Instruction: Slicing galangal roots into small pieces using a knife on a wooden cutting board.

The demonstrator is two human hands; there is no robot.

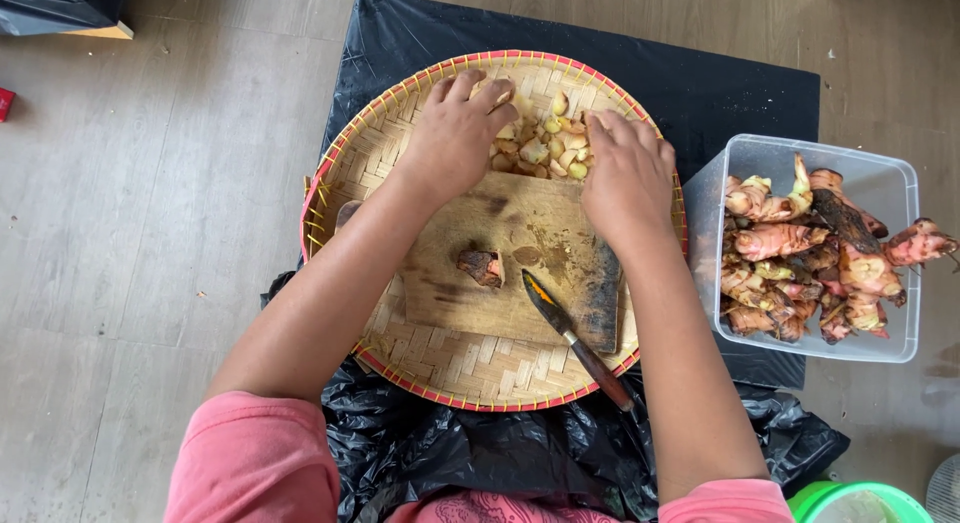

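Note:
My left hand (pixel 455 133) and my right hand (pixel 625 178) reach over the far edge of a wooden cutting board (pixel 520 258), palms down, fingers cupped around a pile of chopped pale root pieces (pixel 545 148). The pile lies on a round woven bamboo tray (pixel 385 158) with a red rim. On the board rests a dark root stub (pixel 482 266). A knife (pixel 570 333) with a stained blade and dark wooden handle lies on the board's near right, untouched.
A clear plastic tub (pixel 880 183) full of whole pinkish-brown roots stands to the right. Black plastic sheeting (pixel 700 83) lies under the tray on a grey wooden floor. A green container (pixel 860 503) shows at the bottom right.

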